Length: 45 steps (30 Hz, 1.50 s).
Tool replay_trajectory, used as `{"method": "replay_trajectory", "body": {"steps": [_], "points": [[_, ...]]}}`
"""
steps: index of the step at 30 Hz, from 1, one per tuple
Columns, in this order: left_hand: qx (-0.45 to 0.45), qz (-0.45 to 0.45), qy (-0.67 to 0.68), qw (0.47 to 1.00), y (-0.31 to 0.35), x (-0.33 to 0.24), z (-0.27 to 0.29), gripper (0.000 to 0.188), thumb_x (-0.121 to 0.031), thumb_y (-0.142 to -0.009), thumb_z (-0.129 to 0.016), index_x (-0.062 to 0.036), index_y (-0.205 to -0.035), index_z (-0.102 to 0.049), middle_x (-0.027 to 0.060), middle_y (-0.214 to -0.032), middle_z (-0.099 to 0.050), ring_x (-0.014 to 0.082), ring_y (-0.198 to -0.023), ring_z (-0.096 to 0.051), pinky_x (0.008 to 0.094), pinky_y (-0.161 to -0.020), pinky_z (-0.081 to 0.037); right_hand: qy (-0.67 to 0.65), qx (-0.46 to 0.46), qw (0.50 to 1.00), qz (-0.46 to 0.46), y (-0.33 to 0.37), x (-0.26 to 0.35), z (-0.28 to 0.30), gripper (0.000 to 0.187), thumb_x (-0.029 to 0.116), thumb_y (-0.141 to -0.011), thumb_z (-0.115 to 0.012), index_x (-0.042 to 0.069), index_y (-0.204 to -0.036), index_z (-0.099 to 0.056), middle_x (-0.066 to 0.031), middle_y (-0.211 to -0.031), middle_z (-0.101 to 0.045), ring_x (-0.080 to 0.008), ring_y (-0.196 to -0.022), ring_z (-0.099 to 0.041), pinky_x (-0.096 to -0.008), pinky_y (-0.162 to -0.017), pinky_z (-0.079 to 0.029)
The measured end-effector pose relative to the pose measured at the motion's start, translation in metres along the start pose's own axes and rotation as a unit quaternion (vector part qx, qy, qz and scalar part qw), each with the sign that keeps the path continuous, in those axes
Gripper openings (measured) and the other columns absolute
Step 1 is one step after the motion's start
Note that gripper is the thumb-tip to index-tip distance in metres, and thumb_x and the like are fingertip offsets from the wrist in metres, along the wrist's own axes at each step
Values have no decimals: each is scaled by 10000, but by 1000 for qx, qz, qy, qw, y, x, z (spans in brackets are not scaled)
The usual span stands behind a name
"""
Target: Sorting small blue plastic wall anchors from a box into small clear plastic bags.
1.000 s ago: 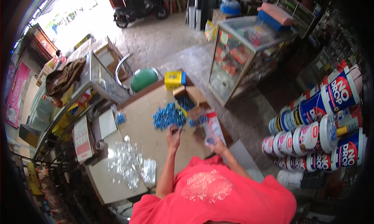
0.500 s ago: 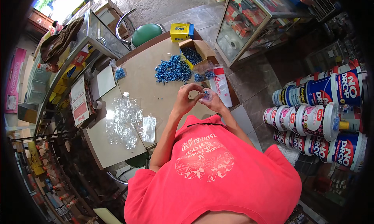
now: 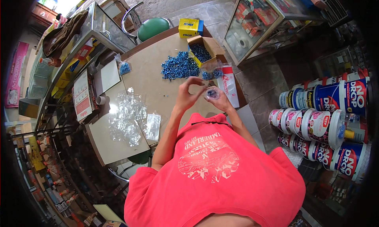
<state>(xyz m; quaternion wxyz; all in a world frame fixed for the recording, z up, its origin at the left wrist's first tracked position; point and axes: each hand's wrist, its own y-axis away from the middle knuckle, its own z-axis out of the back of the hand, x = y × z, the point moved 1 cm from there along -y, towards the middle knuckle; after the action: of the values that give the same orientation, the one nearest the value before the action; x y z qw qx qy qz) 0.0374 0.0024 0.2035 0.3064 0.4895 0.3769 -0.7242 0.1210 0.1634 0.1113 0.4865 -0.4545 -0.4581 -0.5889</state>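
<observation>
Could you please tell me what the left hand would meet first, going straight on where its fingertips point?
The left hand would probably meet the clear bag held in the right hand, though depth is unclear.

Legibly lettered: yellow box (image 3: 188, 28), blue bucket (image 3: 331, 98), red shirt (image 3: 213, 175).

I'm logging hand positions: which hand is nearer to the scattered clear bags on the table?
Left. The left hand is to the right of the scattered clear bags; the right hand is farther right, beyond it.
</observation>
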Motion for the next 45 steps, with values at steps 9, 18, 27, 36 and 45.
{"method": "replay_trajectory", "body": {"steps": [9, 18, 27, 36, 45], "points": [[-17, 150, -132, 980, 9, 141, 4, 245, -83, -746, -717, -24, -955, -604, 99, -904, -668, 214, -818, -650, 318, -723, -513, 20, -14, 999, -43, 10, -12, 28, 283, 128, -752, -713, 37, -1001, -614, -50, -907, -651, -120, -830, -595, -267, -759, -481], [82, 76, -333, 936, -10, 173, -32, 247, -11, -709, -616, -80, -944, -581, 76, -890, -650, 317, -869, -582, 436, -752, -465, 29, -22, 999, -23, 8, -23, 57, 292, 157, -750, -727, 34, -994, -624, -75, -900, -659, -137, -829, -607, -278, -769, -482], [17, 100, -339, 935, -2, 185, -40, 213, 16, -715, -556, -75, -906, -581, 100, -847, -642, 331, -831, -584, 422, -707, -477, 38, 32, 997, -54, -16, -31, 80, 295, 148, -749, -732, 15, -983, -611, -65, -929, -626, -126, -845, -568, -271, -783, -465], [-187, 250, 14, 950, -7, 139, -44, 220, -90, -804, -701, -24, -977, -583, 66, -877, -677, 128, -784, -640, 251, -683, -504, 36, 94, 994, -53, -46, -31, 77, 270, 132, -751, -725, 24, -969, -609, -64, -940, -618, -135, -866, -569, -275, -797, -461], [-166, 150, 60, 973, -32, 46, -43, 242, -77, -774, -737, -33, -958, -586, 57, -889, -675, 114, -829, -625, 253, -765, -488, 22, 118, 992, -29, -55, -44, 51, 364, 172, -721, -735, 35, -1026, -591, -91, -931, -648, -151, -854, -611, -293, -760, -488]]}}
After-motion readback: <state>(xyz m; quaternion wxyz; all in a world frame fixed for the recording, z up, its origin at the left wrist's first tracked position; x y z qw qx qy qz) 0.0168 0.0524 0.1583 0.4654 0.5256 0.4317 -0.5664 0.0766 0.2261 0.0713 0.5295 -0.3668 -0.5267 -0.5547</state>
